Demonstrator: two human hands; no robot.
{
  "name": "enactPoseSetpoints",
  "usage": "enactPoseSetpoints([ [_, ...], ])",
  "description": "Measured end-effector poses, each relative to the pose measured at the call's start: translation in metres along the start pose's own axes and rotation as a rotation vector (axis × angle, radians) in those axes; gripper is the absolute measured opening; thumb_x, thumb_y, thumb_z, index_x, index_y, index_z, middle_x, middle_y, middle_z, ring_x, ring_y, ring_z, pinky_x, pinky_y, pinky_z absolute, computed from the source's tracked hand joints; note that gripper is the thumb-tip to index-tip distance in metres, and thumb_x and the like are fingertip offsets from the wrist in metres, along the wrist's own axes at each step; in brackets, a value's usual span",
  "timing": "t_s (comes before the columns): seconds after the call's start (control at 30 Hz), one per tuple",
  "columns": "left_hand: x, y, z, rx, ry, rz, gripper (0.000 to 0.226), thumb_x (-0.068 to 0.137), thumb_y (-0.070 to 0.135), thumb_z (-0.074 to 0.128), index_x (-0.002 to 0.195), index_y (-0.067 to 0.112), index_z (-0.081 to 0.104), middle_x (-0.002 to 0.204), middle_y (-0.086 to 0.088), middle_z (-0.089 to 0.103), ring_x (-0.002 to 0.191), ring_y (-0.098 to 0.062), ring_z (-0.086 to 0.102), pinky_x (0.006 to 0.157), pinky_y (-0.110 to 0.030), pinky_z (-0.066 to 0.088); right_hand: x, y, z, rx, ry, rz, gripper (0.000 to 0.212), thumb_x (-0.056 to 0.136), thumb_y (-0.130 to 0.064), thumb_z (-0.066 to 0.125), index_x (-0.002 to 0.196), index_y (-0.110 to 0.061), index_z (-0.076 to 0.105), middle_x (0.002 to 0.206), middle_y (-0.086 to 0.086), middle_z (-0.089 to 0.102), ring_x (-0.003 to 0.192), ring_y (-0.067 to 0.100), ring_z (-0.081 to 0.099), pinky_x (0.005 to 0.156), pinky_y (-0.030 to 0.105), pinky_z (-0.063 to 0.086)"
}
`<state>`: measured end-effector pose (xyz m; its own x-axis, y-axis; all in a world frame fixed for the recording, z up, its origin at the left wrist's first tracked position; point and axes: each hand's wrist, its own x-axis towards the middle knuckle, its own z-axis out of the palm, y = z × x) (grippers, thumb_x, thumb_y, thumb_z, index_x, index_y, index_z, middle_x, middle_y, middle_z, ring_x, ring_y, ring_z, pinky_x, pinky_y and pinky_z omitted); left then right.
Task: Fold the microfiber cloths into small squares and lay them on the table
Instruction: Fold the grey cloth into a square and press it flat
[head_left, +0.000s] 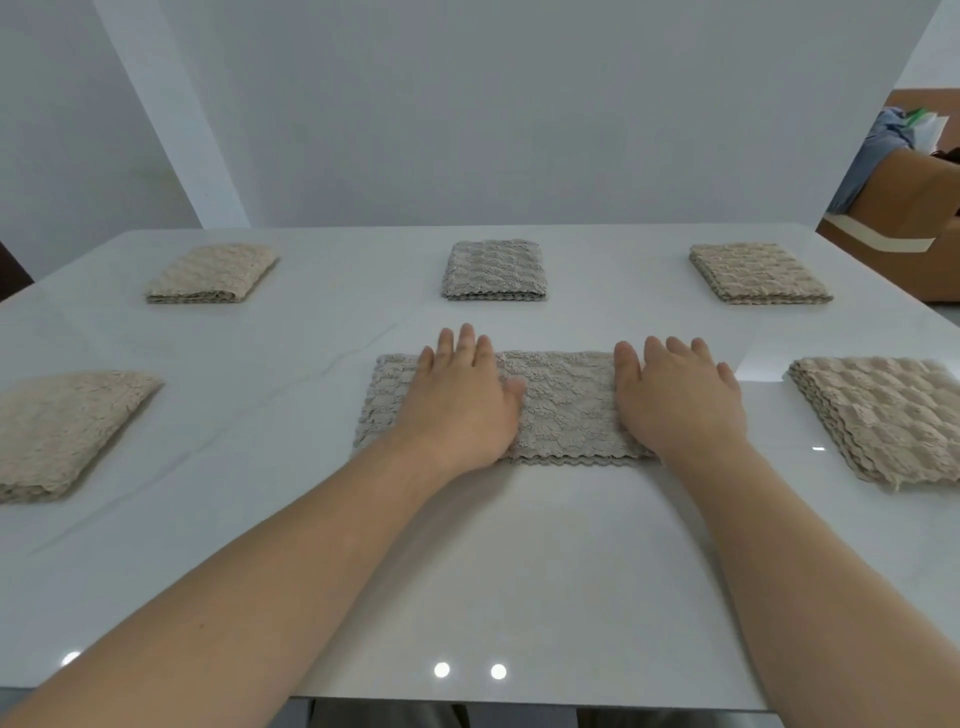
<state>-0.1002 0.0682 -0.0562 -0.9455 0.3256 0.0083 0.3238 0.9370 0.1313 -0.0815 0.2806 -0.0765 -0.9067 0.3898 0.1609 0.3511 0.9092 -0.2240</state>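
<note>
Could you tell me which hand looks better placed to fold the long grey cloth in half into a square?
Probably the left hand: it lies inboard on the grey cloth, leaving that end free to lift, while the right hand covers its own end and can pin it.

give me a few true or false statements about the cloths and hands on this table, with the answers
1. Both hands lie flat on the grey cloth in the middle of the table. True: the left hand and right hand press palm down on it.
2. The cloth under the hands is already a small square. False: it is a wide rectangle, not yet folded to a square.
3. Five folded cloths lie around it. True: far left, far middle, far right, near left, near right.
4. The far middle cloth is stacked on another cloth. False: it lies alone on the table.
5. The right hand is lifting a corner. False: it rests flat.
</note>
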Motion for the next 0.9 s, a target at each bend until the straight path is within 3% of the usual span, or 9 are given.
enactPoseSetpoints([
  [0.17, 0.012, 0.013, 0.011, -0.023, -0.065, 0.002, 0.078, 0.104, 0.059, 0.013, 0.161, 0.006, 0.003, 0.169, -0.012, -0.006, 0.156, -0.029, -0.008, 0.127, -0.046, 0.000, -0.009, 0.001, -0.016, -0.116, 0.073, 0.057, 0.064, 0.103, -0.055, 0.026, 0.123, -0.009, 0.065, 0.124, 0.015, 0.059, 0.122, 0.036, 0.048, 0.099, 0.048, 0.038],
  [0.33, 0.013, 0.014, 0.026, 0.020, -0.049, -0.020, 0.085, 0.099, 0.066, 0.004, 0.161, 0.007, 0.000, 0.170, -0.011, -0.004, 0.156, -0.026, -0.008, 0.127, -0.045, -0.001, -0.016, -0.013, -0.011, -0.113, -0.009, 0.071, 0.066, 0.102, -0.058, 0.029, 0.129, -0.004, 0.056, 0.130, 0.018, 0.056, 0.124, 0.037, 0.047, 0.099, 0.046, 0.038],
  [0.53, 0.013, 0.013, 0.026, -0.012, -0.062, -0.020, 0.091, 0.095, 0.072, 0.002, 0.161, 0.009, -0.004, 0.169, -0.010, -0.010, 0.156, -0.026, -0.011, 0.127, -0.046, -0.003, -0.013, -0.019, -0.009, 0.170, -0.086, 0.033, 0.052, 0.104, -0.049, 0.039, 0.123, -0.003, 0.053, 0.126, 0.022, 0.059, 0.120, 0.041, 0.053, 0.096, 0.045, 0.043],
  [0.7, 0.011, 0.011, 0.020, -0.074, -0.137, 0.038, 0.120, 0.067, 0.093, -0.008, 0.160, 0.017, -0.013, 0.166, -0.004, -0.026, 0.154, -0.030, -0.020, 0.125, -0.053, -0.006, -0.005, -0.015, -0.023, 0.493, -0.106, 0.092, 0.047, 0.104, -0.049, 0.044, 0.120, -0.005, 0.051, 0.121, 0.019, 0.063, 0.111, 0.038, 0.059, 0.086, 0.040, 0.045],
  [0.83, 0.009, 0.009, 0.016, -0.068, -0.188, 0.087, 0.133, 0.054, 0.100, -0.004, 0.160, 0.020, -0.017, 0.166, 0.000, -0.027, 0.152, -0.029, -0.024, 0.123, -0.057, -0.009, -0.004, -0.017, -0.028, 0.659, -0.113, 0.103, 0.045, 0.103, -0.047, 0.050, 0.126, -0.008, 0.049, 0.121, 0.013, 0.061, 0.108, 0.033, 0.058, 0.084, 0.035, 0.045],
  [0.9, 0.009, 0.010, 0.016, -0.054, -0.207, 0.093, 0.138, 0.051, 0.103, -0.002, 0.159, 0.020, -0.017, 0.166, 0.000, -0.025, 0.152, -0.029, -0.026, 0.122, -0.058, -0.010, -0.004, -0.017, -0.030, 0.715, -0.094, 0.085, 0.039, 0.101, -0.044, 0.054, 0.122, -0.012, 0.048, 0.113, 0.008, 0.061, 0.095, 0.026, 0.058, 0.075, 0.033, 0.044],
])
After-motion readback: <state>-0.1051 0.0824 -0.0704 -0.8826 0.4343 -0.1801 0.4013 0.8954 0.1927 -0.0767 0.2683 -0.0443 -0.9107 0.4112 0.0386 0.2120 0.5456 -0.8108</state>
